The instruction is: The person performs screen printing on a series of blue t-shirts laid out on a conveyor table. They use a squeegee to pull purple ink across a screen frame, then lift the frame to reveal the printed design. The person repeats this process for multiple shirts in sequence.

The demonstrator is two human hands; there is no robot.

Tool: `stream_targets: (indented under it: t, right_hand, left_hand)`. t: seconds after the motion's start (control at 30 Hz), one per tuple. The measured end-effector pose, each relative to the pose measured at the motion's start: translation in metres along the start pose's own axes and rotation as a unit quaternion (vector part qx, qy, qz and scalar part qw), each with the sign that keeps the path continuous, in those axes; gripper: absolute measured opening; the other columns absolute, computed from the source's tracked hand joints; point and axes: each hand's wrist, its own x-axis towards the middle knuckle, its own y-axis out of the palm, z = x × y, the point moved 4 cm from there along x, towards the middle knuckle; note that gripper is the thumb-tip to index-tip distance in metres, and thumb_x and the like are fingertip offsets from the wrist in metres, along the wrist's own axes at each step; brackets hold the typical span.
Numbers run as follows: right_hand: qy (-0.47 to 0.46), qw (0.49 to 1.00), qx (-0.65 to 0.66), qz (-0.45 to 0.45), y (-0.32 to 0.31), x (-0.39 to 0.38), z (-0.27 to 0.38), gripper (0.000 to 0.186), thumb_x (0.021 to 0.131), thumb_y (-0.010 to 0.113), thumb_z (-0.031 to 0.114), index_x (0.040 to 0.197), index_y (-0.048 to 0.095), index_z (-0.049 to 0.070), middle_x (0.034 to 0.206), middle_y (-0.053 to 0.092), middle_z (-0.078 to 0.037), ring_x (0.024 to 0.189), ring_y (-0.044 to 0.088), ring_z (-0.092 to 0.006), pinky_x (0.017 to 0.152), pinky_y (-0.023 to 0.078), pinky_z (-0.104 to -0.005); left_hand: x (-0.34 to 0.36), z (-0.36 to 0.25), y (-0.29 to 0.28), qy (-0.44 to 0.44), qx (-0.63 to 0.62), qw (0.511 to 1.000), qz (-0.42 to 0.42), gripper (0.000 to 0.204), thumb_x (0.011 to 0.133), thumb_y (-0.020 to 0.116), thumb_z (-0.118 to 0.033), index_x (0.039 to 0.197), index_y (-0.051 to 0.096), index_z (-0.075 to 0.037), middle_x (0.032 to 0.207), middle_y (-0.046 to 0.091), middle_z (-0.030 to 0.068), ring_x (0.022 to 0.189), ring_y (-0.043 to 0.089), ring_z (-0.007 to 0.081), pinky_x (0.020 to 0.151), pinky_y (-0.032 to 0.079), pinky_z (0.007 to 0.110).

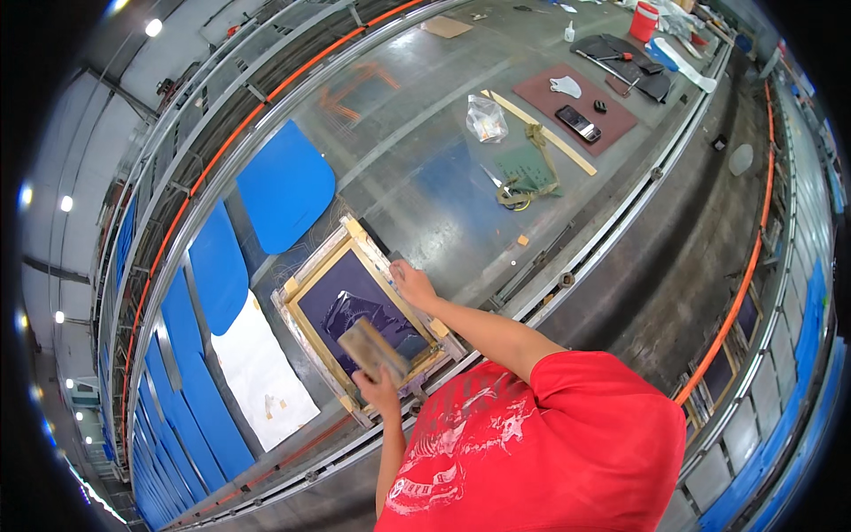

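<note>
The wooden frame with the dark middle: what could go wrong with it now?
The wooden frame might slide if the right hand, at its right edge, doesn't steady it. The tan block, blurred in the left hand, could slip and bump the side. And the dark shiny patch, if it's wet, might splash onto the white sheet close by.

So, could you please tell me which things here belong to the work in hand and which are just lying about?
Likely in the work:
rectangular wooden-framed screen with dark purple mesh, right hand at its edge
flat brown block, blurred, in the left hand

Apparently just lying about:
black rectangular phone
clear plastic bag
red cylindrical container
pale wooden strip
</note>
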Motion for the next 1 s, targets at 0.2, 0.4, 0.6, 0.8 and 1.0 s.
stream_targets:
  t: [0.2,0.4,0.6,0.8,1.0]
  right_hand:
    - [-0.001,1.0,-0.019,0.018,-0.008,-0.03,-0.009,0.039,0.104,0.05,0.044,0.123,0.061,0.012,0.071,0.065,-0.022,0.074,0.066,-0.0436,0.07,0.048,-0.0522]
    - [0.017,0.999,0.01,0.033,-0.005,-0.013,0.022,0.034,0.103,0.05,0.039,0.12,0.062,0.012,0.088,0.07,-0.024,0.089,0.067,-0.0461,0.079,0.051,-0.0538]
    - [-0.019,1.0,0.0,-0.007,0.003,-0.002,-0.003,0.037,0.104,0.05,0.042,0.122,0.061,0.011,0.078,0.067,-0.022,0.078,0.066,-0.0431,0.072,0.049,-0.0502]
    - [-0.003,1.0,-0.002,0.004,-0.002,-0.011,0.001,0.037,0.104,0.049,0.042,0.122,0.062,0.013,0.083,0.069,-0.022,0.084,0.067,-0.0435,0.076,0.051,-0.0514]
    - [0.032,0.999,-0.017,0.037,-0.008,-0.008,0.012,0.036,0.104,0.048,0.04,0.122,0.062,0.012,0.093,0.071,-0.024,0.093,0.068,-0.0442,0.083,0.051,-0.0531]
  left_hand:
    - [-0.038,-0.041,0.03,-0.084,-0.199,0.976,0.034,0.031,0.09,0.075,-0.01,0.098,0.047,0.0,0.086,0.057,0.0093,0.08,0.054,0.017,0.074,0.047,0.032]
    - [-0.009,0.007,-0.009,-0.065,-0.089,0.994,-0.004,0.036,0.087,0.077,-0.014,0.101,0.047,0.001,0.084,0.054,0.0106,0.077,0.051,0.0225,0.074,0.045,0.036]
    - [-0.002,0.031,-0.061,-0.054,-0.083,0.992,-0.076,0.036,0.088,0.076,-0.013,0.102,0.046,0.002,0.09,0.053,0.012,0.081,0.05,0.0246,0.078,0.045,0.036]
    - [-0.024,0.046,-0.037,-0.035,0.005,0.994,-0.104,0.033,0.088,0.075,-0.012,0.099,0.047,0.002,0.088,0.054,0.0118,0.079,0.051,0.0232,0.077,0.045,0.037]
    - [-0.017,-0.031,0.017,-0.05,-0.121,0.991,-0.008,0.032,0.089,0.075,-0.013,0.098,0.048,0.001,0.082,0.054,0.0095,0.075,0.051,0.0209,0.071,0.046,0.036]
